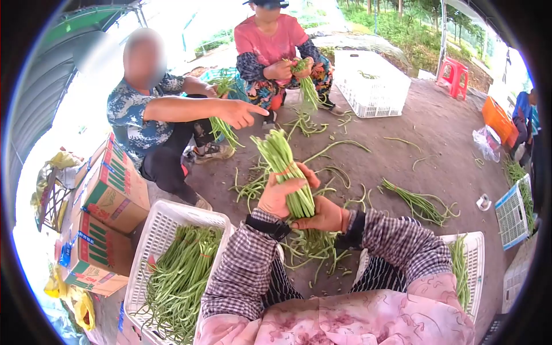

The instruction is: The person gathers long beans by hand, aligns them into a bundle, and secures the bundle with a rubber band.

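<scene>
A thick bundle of green long beans (275, 148) stands tilted in front of me, a red band round its upper part. My left hand (277, 194) is wrapped round its middle, just below the band. Lower down, my right hand (326, 216) closes on the bundle from the right, thumb across the stalks. Beneath the hands, loose long beans (313, 244) trail over the ground between my knees. A white crate (146, 241) by my left leg holds many long beans, some of them banded.
Opposite me, one person points with an outstretched hand (237, 113); another grips a bean bunch (309, 92). Cardboard boxes (115, 187) are stacked left. A white crate (368, 95) and red stool (454, 75) stand farther back. More beans (415, 201) lie right, near another crate (474, 259).
</scene>
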Tool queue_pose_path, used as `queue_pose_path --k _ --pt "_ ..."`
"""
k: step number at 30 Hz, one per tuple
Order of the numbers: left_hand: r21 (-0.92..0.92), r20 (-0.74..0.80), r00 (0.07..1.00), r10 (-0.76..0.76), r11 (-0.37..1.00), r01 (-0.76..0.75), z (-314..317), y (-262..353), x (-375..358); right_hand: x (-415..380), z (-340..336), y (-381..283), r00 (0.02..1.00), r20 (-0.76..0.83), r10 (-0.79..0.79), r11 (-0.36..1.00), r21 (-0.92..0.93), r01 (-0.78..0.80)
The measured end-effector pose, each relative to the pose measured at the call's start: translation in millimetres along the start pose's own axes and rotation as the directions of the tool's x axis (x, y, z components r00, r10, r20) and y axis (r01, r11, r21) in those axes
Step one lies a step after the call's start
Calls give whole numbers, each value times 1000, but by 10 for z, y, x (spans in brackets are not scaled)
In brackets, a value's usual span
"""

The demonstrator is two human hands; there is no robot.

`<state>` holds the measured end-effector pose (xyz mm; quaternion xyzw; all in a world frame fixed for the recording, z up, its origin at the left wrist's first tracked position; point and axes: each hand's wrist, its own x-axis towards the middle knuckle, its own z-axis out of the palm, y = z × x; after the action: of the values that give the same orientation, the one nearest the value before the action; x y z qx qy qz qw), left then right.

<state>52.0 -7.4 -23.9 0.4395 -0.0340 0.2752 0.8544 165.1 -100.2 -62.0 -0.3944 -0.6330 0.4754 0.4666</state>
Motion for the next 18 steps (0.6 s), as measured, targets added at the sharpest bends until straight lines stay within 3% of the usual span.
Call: queue_pose_path --k 1,2,3,4,6,7,10,15,17,18 --pt "189 -123 992 13 982 10 21 27 20 -9 -7 -85 994 -102 38 988 -145 -53" --pt "200 -125 992 16 980 10 14 14 27 -11 -27 -119 976 -209 60 953 -280 -118" --pt "188 -202 977 71 982 -32 10 -13 18 41 -46 -105 959 -281 -33 892 -441 -99" --pt "180 -280 952 123 981 -74 8 -34 15 61 -51 -114 960 -278 -37 897 -432 -91" --pt "164 -347 926 148 982 -95 12 -26 46 96 -70 -190 946 -316 73 721 -639 -269" --pt "151 -404 906 124 986 -68 6 -17 56 104 -86 -123 950 -295 101 684 -673 -281" --pt "96 -443 892 92 994 -55 -21 -16 49 94 -49 -210 934 -325 151 620 -704 -345" --pt "-13 -320 946 58 998 -66 -52 -18 45 44 -137 -149 960 -237 146 719 -641 -268" --pt "-70 -275 961 35 996 -57 -53 -6 33 27 -210 -17 996 17 -86 917 -390 86" --pt "-75 -249 968 21 996 -41 -66 -11 23 37 -200 12 996 15 -89 917 -390 88"
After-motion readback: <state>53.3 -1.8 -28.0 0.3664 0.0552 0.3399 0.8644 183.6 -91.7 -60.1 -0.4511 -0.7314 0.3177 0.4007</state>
